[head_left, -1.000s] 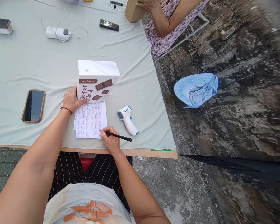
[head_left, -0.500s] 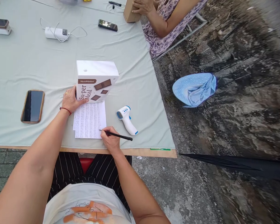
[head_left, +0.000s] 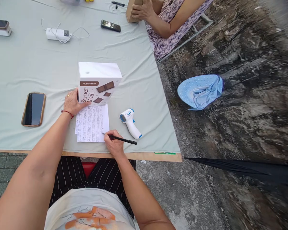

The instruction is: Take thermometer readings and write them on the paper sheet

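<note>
A white box (head_left: 100,70) printed "NutriMotion Su-per Meal" stands upright on the cloth-covered table. My left hand (head_left: 73,102) grips its lower left corner, thumb across the front and the other fingers partly hidden behind the side. Below the box lie sheets of paper (head_left: 92,124) covered in small dense handwriting, their top edge hidden by the box. In my right hand (head_left: 114,143) is a black pen (head_left: 123,139), pinched near its tip, which meets the paper's right side. A white and blue infrared thermometer (head_left: 130,123) lies just right of the paper.
A phone in a brown case (head_left: 33,109) lies to the left. Farther back are a white adapter with a cable (head_left: 58,34) and a dark phone (head_left: 110,26). At the back right, a person's hand (head_left: 142,11) holds a cardboard box (head_left: 132,14). A blue hat (head_left: 200,92) is beyond the table's right edge.
The pen and my right hand have shifted very slightly to the right. The other person's hand and cardboard box have moved a little left. My left hand stays still on the white box.
</note>
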{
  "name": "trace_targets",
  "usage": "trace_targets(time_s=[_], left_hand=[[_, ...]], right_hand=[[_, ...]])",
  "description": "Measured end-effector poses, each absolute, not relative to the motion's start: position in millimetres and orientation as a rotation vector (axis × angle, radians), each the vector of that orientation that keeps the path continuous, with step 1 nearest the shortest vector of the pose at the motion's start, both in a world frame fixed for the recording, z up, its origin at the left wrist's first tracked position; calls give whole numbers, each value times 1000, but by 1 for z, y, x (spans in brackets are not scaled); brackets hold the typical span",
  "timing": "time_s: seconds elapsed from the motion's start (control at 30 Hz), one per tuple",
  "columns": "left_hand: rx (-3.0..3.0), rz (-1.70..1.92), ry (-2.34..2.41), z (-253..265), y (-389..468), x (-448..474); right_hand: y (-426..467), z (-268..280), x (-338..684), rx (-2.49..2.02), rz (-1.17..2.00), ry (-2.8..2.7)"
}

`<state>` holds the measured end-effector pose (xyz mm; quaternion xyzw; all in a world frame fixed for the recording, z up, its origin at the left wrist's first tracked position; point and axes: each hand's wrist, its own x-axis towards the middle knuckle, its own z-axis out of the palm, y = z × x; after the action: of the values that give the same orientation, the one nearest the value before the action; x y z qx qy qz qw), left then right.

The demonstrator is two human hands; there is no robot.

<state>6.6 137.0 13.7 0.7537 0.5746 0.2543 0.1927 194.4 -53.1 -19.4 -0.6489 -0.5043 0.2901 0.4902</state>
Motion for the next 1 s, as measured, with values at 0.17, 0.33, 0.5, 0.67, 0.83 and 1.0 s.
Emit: trace_targets(time_s=[0.17,0.33,0.5,0.67,0.83,1.0], left_hand=[[2116,699,1629,13,137,7],[2124,694,1628,14,137,7],[2125,679,1634,15,136,8],[2127,691,1624,14,137,7],[2126,707,1613,13,137,7],[2112,703,1611,10,139,6]], right_hand=[[-53,-21,194,-1577,679,-1224],[-53,-22,194,-1579,673,-1222],[-53,-22,195,-1585,678,-1224],[-54,-22,195,-1584,659,-1193],[-53,-24,195,-1587,628,-1222],[-56,-27,195,-1583,533,-1244]])
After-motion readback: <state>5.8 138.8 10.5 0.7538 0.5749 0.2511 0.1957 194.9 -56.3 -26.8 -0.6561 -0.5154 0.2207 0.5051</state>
